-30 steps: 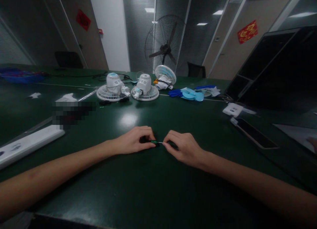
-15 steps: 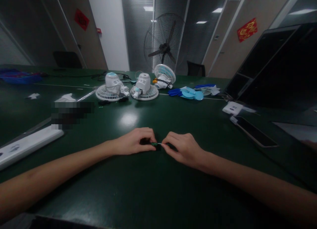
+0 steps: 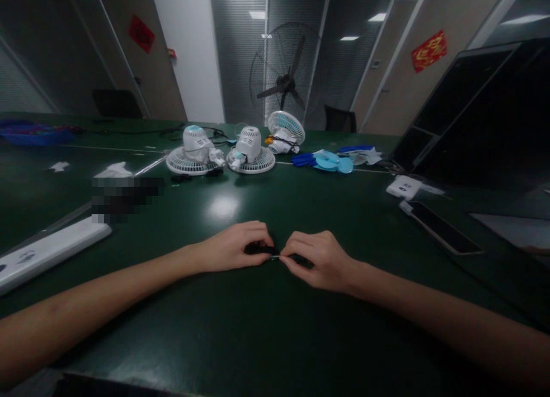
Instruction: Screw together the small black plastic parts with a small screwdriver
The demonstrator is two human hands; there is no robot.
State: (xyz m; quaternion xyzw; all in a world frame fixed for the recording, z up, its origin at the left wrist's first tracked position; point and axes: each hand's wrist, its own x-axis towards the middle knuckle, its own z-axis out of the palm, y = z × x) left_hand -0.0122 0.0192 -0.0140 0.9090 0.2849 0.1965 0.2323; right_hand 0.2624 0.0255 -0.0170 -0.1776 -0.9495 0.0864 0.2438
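Observation:
My left hand (image 3: 243, 245) is closed in a pinch low over the green table (image 3: 206, 334). Facing it, my right hand (image 3: 320, 256) has thumb and fingers pressed together. Between the fingertips of both hands shows a thin, light-coloured piece (image 3: 275, 257), too small to name. Its right end is pinched by my right hand, and its left end meets my left thumb and fingers. Whatever else lies inside my left hand is hidden by the fingers.
Small white fans (image 3: 250, 150) lie beyond my hands, beside light-blue fan blades (image 3: 333, 161). A white bar-shaped box (image 3: 55, 248) is at the left. To the right lie a phone-like dark slab (image 3: 444, 228) and a white box (image 3: 404, 187). A large dark screen (image 3: 476, 110) stands behind.
My left hand has shifted slightly to the right, and the fingertips are closer together. The green part that showed at my left fingertips is now mostly out of sight.

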